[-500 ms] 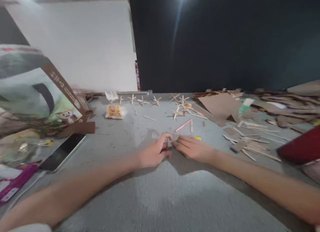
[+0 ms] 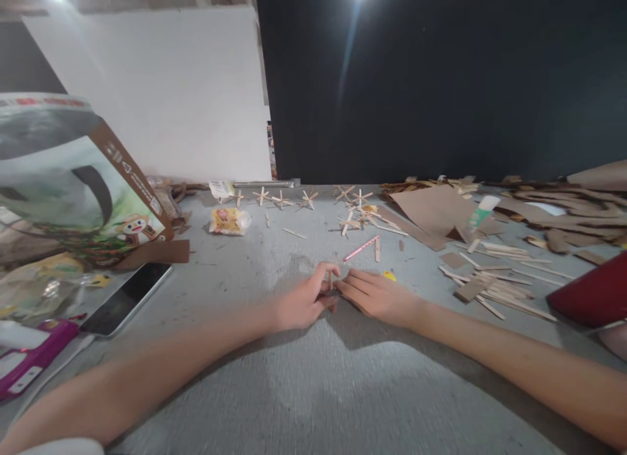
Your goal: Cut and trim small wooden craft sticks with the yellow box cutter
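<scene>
left hand (image 2: 300, 305): curled, pinching a small wooden stick (image 2: 330, 281) between finger and thumb, over the middle of the counter (image 2: 294, 396).
right hand (image 2: 379, 298): palm down, fingers together, tips just beside the stick; whether it grips anything, cannot tell.
change from earlier frame: picture sharper, view slightly shifted; fingertips of the two hands a little closer; stick in the same pinch; loose pieces on the counter unmoved.
small wooden stick, axis: long axis near upright, upper end toward the bent forefinger.
pink striped stick (image 2: 361, 249): beyond the hands, slanting up to the right; short flat stick (image 2: 377, 250) just beside it.
obscured: lower end of small wooden stick, behind fingers; yellow piece (image 2: 389, 275), partly behind right hand.
cut off: red object (image 2: 592, 290), at right edge.
</scene>
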`<action>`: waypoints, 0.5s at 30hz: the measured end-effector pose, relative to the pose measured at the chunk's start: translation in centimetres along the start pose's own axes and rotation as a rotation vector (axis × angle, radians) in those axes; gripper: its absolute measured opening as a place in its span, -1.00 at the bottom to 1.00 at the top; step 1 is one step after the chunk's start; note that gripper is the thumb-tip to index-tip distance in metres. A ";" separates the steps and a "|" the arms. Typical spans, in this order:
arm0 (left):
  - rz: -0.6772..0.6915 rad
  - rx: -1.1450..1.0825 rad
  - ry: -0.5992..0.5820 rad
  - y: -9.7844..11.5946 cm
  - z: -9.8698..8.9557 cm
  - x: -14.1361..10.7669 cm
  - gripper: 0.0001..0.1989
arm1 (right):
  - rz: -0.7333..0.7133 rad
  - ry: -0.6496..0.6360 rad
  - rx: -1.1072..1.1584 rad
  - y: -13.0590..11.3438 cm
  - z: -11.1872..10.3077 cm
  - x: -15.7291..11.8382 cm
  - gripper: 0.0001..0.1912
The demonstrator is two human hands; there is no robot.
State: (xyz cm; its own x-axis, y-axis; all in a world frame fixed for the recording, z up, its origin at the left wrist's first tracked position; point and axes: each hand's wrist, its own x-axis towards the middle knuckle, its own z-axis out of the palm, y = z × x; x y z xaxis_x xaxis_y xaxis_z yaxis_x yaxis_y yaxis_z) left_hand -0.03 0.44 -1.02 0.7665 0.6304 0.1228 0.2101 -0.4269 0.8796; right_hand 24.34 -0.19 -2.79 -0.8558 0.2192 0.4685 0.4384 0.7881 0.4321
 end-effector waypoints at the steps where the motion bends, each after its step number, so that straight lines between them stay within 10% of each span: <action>1: -0.003 -0.003 -0.002 0.0 0.0 0.0 -0.75 | -0.001 -0.002 0.007 0.0 0.0 0.0 -0.69; 15: 0.020 -0.006 -0.021 0.0 -0.1 0.0 -0.75 | 0.006 0.014 0.015 0.2 0.0 -0.4 -0.69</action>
State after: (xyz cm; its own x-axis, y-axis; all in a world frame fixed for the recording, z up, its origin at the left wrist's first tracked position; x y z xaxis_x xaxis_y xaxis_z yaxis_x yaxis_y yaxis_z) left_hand -0.07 0.48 -0.97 0.7830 0.6080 0.1310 0.1911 -0.4356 0.8796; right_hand 24.75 -0.11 -2.88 -0.8491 0.2158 0.4821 0.4394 0.7951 0.4180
